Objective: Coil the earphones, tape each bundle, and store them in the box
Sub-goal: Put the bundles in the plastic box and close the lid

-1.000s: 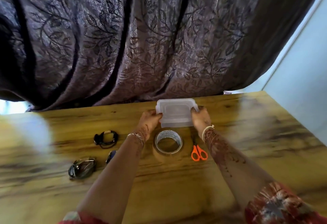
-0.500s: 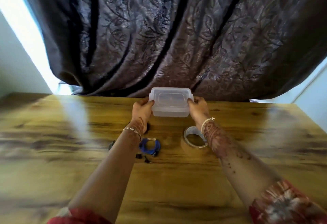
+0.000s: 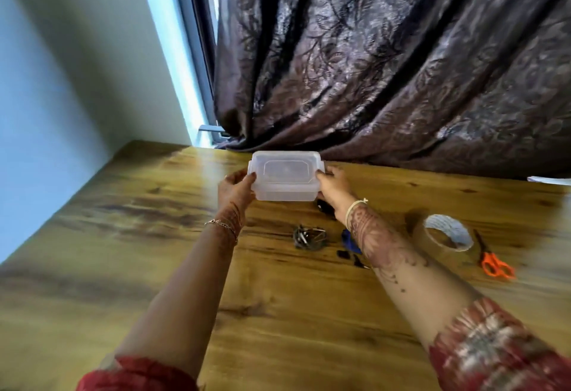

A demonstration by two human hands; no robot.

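Note:
A clear plastic box (image 3: 285, 175) with its lid on is held between both hands near the table's far edge. My left hand (image 3: 237, 188) grips its left end and my right hand (image 3: 334, 185) grips its right end. Below the box lie coiled earphone bundles: a grey one (image 3: 310, 237), a blue one (image 3: 348, 240) mostly hidden by my right forearm, and a black one (image 3: 325, 206) just under my right hand. A roll of clear tape (image 3: 448, 236) lies to the right.
Orange-handled scissors (image 3: 494, 262) lie right of the tape. The wooden table (image 3: 123, 236) meets a pale wall on the left. A dark patterned curtain (image 3: 386, 66) hangs right behind the table's far edge.
Both hands carried the box leftwards along the far edge while the view swung left. The earphone bundles, tape and scissors now lie to the right of the box.

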